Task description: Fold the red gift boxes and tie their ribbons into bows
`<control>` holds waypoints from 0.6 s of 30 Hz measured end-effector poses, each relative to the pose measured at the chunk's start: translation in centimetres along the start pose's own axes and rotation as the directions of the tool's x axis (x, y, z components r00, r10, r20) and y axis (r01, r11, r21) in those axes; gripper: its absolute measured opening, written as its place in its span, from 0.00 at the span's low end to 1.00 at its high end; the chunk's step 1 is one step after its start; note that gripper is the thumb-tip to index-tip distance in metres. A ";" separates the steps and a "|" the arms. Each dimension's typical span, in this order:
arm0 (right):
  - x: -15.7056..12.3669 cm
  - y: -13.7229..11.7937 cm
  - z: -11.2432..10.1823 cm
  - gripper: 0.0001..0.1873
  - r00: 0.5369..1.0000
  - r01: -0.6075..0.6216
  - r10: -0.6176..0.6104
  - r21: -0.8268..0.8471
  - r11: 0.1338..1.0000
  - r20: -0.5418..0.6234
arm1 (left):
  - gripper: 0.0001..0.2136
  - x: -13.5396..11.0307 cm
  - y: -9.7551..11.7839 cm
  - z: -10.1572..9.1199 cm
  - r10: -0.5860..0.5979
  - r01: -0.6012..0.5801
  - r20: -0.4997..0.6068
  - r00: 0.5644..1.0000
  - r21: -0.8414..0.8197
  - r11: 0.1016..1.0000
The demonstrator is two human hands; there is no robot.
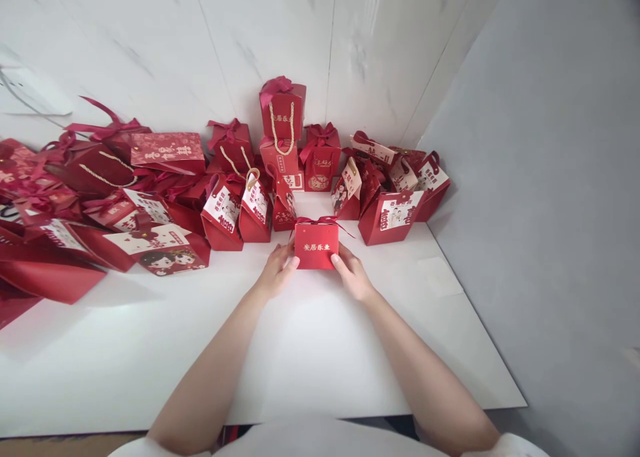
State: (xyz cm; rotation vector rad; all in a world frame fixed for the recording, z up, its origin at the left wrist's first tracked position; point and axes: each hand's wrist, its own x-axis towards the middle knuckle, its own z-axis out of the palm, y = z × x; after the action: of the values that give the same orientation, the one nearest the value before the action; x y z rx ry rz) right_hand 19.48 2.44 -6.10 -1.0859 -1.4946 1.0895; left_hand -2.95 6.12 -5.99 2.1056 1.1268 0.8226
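Observation:
A small red gift box [315, 245] with gold lettering and a dark red ribbon on top stands upright on the white table [300, 350], in the middle. My left hand [277, 270] grips its left side, thumb against the front lower corner. My right hand [351, 272] grips its right side the same way. Both hands have fingers curled round the box.
Many red gift bags and boxes crowd the back of the table: a flat pile at the left [100, 204], upright bags behind the box [240, 207], a stack [283, 127] at the wall, and more at the right [395, 207]. A grey wall [550, 210] borders the right edge.

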 end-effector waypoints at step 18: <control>0.1 0.1 -0.1 0.27 1.000 -0.021 0.021 -0.014 1.000 -0.009 | 0.29 -0.1 0.1 0.1 -0.022 0.021 -0.004 1.000 -0.060 0.998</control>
State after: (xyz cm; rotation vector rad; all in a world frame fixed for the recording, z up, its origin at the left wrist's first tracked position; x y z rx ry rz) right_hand 19.55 2.56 -6.13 -1.1167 -1.4890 1.0889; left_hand -2.89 5.99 -5.96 2.0402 1.1116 0.8411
